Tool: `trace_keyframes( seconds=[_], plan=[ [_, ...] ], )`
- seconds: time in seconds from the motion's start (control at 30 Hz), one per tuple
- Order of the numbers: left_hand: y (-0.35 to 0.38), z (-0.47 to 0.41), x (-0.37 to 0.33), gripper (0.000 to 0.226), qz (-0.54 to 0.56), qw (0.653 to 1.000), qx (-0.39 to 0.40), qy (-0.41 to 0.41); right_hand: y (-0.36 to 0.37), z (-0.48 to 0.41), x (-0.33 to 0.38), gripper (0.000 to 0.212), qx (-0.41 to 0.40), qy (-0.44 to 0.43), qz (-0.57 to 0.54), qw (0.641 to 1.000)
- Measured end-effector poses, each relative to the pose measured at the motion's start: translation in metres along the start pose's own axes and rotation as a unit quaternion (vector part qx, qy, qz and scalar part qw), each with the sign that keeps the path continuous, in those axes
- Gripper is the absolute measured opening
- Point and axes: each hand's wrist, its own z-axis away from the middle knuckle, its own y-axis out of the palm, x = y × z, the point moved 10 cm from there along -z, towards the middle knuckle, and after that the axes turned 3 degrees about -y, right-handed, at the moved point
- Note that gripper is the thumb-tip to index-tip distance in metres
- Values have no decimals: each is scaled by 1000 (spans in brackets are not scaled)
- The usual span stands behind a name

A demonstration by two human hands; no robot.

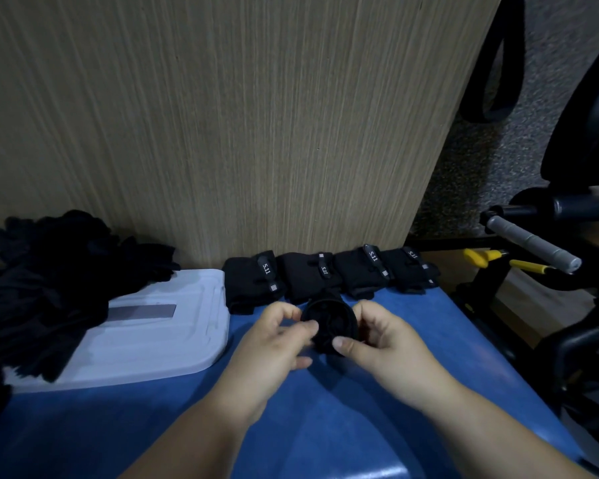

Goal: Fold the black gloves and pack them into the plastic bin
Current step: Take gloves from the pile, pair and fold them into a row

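**Both hands pinch a bunched black glove**

I see the left hand [274, 337] and right hand [381, 337] low over the smooth blue counter [325, 416], wrists angled inward. The fingers [343, 344] are curled narrow and pinch a soft black glove [329, 321] between them, its cuff gaping as a round ring. Just beyond the fingers, four folded gloves [329, 274] with printed tabs sit in a row against a grained wood panel [256, 133]. Left of the fingers lies a flat white plastic lid [159, 340] with rounded corners, and a loose heap of gloves [49, 288] is draped over its far side. Nearer than the fingers the counter lies open; its edge runs to their right.
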Motion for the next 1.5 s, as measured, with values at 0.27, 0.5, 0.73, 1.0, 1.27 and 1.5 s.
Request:
trace_keyframes(
  seconds=[0.27,0.5,0.73,1.0,1.27,1.5],
  plan=[
    [8,-1,13,87,51,991,82,-88,4,7,39,28,46,-155,167,973],
    [5,0,19,20,33,992,41,-116,6,11,47,35,25,-202,189,961],
    [5,4,-1,18,140,989,-1,-45,-20,6,33,29,-122,-125,187,967],
    [4,4,-1,21,196,980,-11,-42,-12,2,15,24,-98,-31,59,993],
    [0,-1,-1,27,267,963,-14,-32,-15,5,18,44,-114,-6,104,988],
    [5,1,0,28,324,945,0,-31,-16,4,0,33,-77,48,201,975]
  ],
)
